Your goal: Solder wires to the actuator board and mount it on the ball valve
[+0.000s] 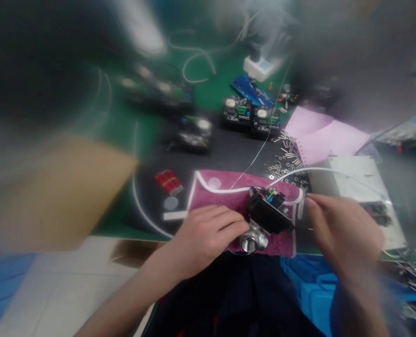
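Note:
A black housing with an exposed circuit board [271, 196] lies tilted on a purple cloth [222, 180] with white edging. Joined below it is a shiny metal pipe fitting [250, 241], its round opening facing me. My left hand [208, 238] is closed at the fitting's left side, fingertips against the metal. White tubing [225, 190] runs across the cloth and passes behind the board. Right of the housing, my right hand [344, 229] is closed, thumb and forefinger pinched near a small pale strip [301, 208]. Whatever those fingers hold is too small to make out.
Behind the cloth are loose metal spacers and nuts [287, 161], two board modules [237, 110], and pink paper [329, 135]. Red bundled parts [169, 181] lie left. A pale metal box [358, 178] stands right. Thin wire [260, 152] crosses the black mat.

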The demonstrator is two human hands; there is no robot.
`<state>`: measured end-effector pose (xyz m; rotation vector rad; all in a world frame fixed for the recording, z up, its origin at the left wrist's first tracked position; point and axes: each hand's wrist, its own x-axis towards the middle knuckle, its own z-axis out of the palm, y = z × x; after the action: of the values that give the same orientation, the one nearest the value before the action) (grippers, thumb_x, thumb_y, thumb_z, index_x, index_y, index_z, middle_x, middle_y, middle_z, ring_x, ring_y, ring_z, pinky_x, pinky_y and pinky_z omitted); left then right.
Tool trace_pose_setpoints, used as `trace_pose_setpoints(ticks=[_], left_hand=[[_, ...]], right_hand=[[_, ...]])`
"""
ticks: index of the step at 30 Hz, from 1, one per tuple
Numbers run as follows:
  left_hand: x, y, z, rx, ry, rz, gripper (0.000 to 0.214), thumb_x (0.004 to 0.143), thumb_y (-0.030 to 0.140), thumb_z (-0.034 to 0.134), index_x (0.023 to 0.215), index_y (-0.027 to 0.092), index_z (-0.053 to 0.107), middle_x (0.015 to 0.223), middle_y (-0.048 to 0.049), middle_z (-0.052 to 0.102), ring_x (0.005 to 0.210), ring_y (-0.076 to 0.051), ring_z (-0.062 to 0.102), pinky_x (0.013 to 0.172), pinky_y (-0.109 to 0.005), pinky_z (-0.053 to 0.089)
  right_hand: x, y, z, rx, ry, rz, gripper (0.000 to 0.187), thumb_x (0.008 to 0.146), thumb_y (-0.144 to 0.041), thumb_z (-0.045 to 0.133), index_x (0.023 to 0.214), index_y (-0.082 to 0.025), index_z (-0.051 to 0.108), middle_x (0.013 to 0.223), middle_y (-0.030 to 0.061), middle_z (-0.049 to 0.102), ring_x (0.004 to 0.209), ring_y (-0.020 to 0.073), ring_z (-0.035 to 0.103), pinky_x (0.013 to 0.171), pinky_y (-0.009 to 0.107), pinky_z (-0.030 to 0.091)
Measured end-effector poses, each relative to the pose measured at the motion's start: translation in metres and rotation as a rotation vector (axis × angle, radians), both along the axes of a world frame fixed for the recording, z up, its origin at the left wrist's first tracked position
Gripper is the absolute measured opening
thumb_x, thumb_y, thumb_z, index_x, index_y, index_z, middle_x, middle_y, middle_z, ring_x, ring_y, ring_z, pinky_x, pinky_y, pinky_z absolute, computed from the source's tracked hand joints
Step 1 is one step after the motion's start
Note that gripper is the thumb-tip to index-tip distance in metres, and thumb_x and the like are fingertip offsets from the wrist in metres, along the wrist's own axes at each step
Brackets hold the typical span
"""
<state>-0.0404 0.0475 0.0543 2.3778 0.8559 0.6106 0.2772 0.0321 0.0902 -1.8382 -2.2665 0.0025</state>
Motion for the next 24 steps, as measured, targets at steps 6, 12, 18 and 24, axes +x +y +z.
trace_pose_setpoints(ticks=[6,12,18,24], left_hand=[[-0.002,0.008,-0.003,0.04,0.035,-0.051,0.026,0.11,0.018,0.049,0.126,0.023,0.069,0.12,-0.0042,0.077,0.102,-0.02,0.072,0.084,-0.034,0.054],[0.004,0.01,-0.002,0.144,0.04,-0.083,0.024,0.11,0.02,0.05,0.125,0.022,0.069,0.118,-0.0041,0.077,0.097,-0.02,0.07,0.079,-0.035,0.052],[0.008,0.015,-0.001,0.227,0.059,-0.102,0.022,0.109,0.017,0.051,0.12,0.02,0.07,0.113,-0.0036,0.078,0.094,-0.02,0.069,0.076,-0.037,0.051],[0.006,0.012,-0.008,0.262,0.006,-0.04,0.017,0.108,0.019,0.055,0.117,0.02,0.069,0.109,-0.0025,0.076,0.089,-0.02,0.069,0.073,-0.036,0.049]], right_hand=[[-0.012,0.072,0.034,0.051,-0.114,0.202,0.023,0.109,-0.034,0.058,0.118,-0.021,0.073,0.112,0.0082,0.076,0.102,0.0246,0.07,0.083,0.036,0.05],[-0.028,0.135,0.019,-0.299,-0.494,0.236,0.026,0.107,-0.033,0.055,0.107,-0.021,0.078,0.105,0.008,0.075,0.097,0.0257,0.068,0.067,0.034,0.039],[-0.034,0.154,0.004,-0.389,-0.59,0.214,0.021,0.101,-0.039,0.063,0.1,-0.024,0.078,0.098,0.0062,0.076,0.085,0.023,0.069,0.062,0.03,0.035],[-0.034,0.153,-0.001,-0.412,-0.63,0.184,0.026,0.1,-0.039,0.058,0.103,-0.025,0.079,0.096,0.0079,0.078,0.08,0.0248,0.07,0.062,0.032,0.037]])
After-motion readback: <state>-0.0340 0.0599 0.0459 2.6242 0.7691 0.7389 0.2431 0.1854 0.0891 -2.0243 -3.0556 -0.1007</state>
